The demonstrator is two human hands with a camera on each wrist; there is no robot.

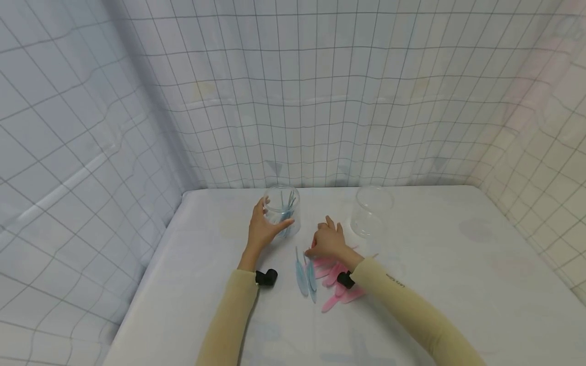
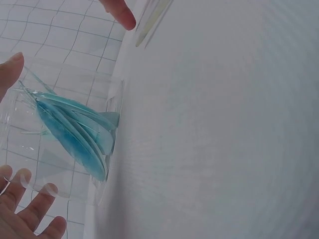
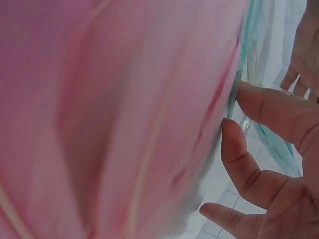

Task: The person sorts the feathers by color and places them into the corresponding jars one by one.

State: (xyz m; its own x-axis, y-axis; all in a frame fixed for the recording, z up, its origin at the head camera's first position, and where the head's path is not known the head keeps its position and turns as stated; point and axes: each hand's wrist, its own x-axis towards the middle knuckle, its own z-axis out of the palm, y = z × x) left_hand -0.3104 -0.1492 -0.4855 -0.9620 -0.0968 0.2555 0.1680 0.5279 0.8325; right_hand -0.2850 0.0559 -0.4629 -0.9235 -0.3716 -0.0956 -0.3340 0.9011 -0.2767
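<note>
My left hand (image 1: pixel 262 231) holds a clear jar (image 1: pixel 296 223) from the side, thumb across the front and fingers around the far left. Blue feathers (image 2: pixel 75 134) lean inside it, quills up. Lower and to the right, my right hand (image 1: pixel 328 241) pinches the quill end of a blue feather (image 1: pixel 312 277) between thumb and index finger, its other fingers spread. Another blue feather (image 1: pixel 301 278) lies just to the left. Pink feathers (image 1: pixel 336 274) are heaped under and beside the right wrist, and they fill much of the right wrist view.
A second clear jar (image 1: pixel 372 218) stands at the back right, beyond the right hand. White cloth covers the table (image 1: pixel 435 264). Checked white curtains (image 1: pixel 320 101) hang behind and at both sides.
</note>
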